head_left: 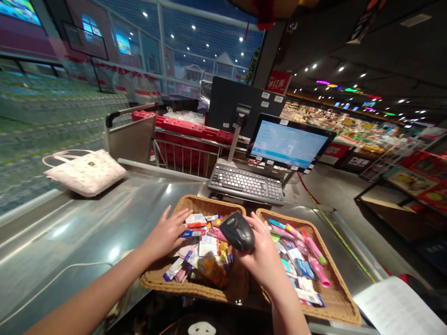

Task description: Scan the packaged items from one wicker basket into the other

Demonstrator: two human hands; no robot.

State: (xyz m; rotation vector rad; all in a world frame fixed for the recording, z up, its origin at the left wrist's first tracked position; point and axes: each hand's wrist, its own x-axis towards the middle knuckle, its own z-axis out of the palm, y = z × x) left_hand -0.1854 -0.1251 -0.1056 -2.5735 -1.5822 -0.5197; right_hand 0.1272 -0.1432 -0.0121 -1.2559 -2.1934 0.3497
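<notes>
Holding a blue packet point(194, 233) in the left hand point(169, 235), pointing its long axis rightward toward the scanner point(238, 231), and gripping that in the right hand point(264, 251).

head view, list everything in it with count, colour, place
Wicker baskets: 2, brown, lower centre
Small items: many, mixed colours, in baskets
Scanner: 1, black, above left basket
Counter: 1, silver, under baskets
Keyboard: 1, dark, behind baskets
Monitors: 2, black, behind keyboard
Bag: 1, pale pink, counter's left
Cable: 1, white, counter's left
Paper: 1, white, lower right
Store displays: several, multicoloured, background right
Bottles: many, clear and red, upper left
Left hand: 1, bare, at left basket
Right hand: 1, bare, holding scanner
</notes>
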